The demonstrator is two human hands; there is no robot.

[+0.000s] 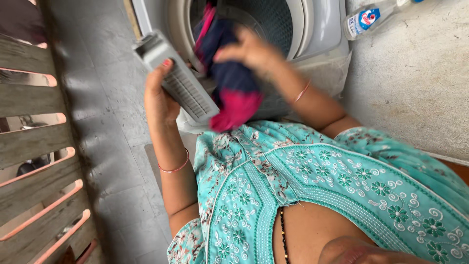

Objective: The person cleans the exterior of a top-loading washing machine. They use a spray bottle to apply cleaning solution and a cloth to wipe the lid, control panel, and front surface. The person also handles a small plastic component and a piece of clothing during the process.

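My left hand (159, 95) grips a grey rectangular lint filter (177, 78) with a mesh face, held beside the open mouth of a white top-loading washing machine (320, 29). My right hand (251, 49) is closed on a navy and pink garment (229, 80) that hangs from the drum opening down past the filter. The garment's pink end dangles in front of the machine's front panel. Both wrists carry thin pink bangles. My turquoise embroidered top fills the lower right of the view.
A clear plastic bottle (364, 19) with a blue label lies on the grey concrete ledge (415, 83) right of the machine. A slatted grey wooden railing (29, 156) runs along the left. Grey tiled floor (107, 146) lies between railing and machine.
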